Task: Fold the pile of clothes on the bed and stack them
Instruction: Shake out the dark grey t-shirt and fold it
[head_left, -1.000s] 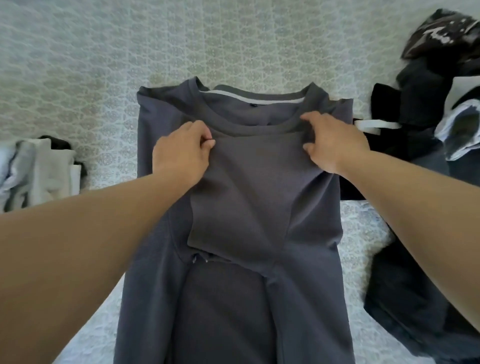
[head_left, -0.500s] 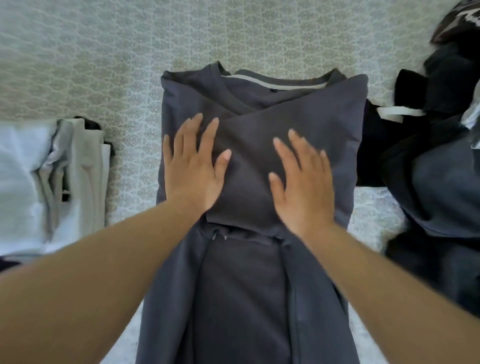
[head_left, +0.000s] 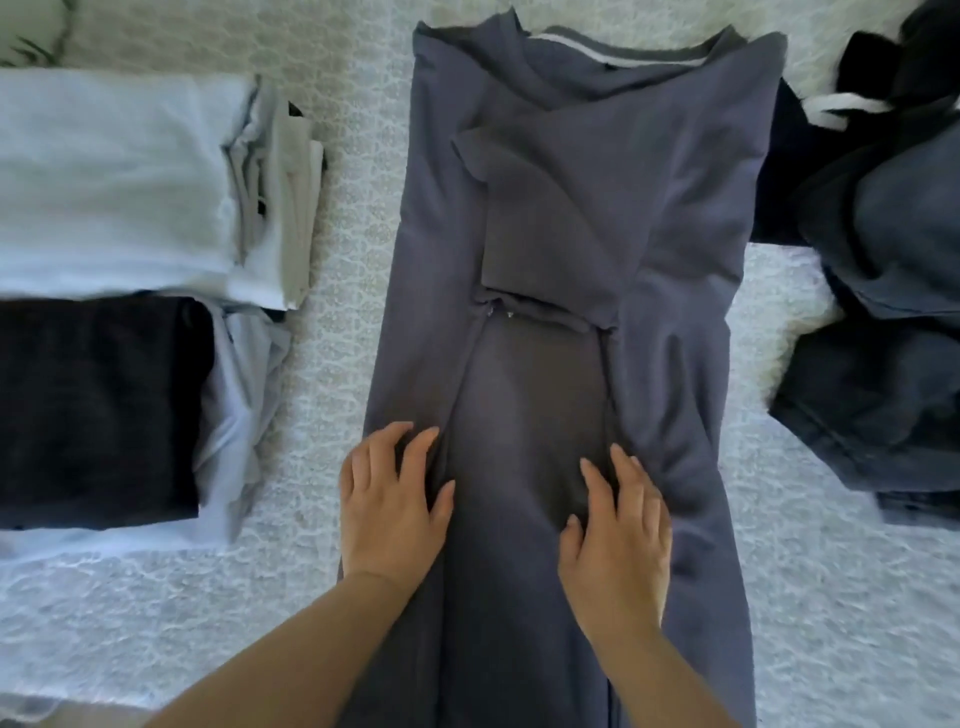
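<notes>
Fingers (head_left: 415, 441) flat on grey shirt (head_left: 675, 234).

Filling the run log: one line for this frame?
step: smoothing | item: grey shirt, sleeves folded in | left hand: flat on shirt | right hand: flat on shirt | unfolded pile: right

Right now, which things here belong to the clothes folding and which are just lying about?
In the job:
dark grey long-sleeved shirt
left hand
right hand
folded pale stack
folded black garment
unfolded dark heap

Lying about:
patterned white bedspread
</notes>
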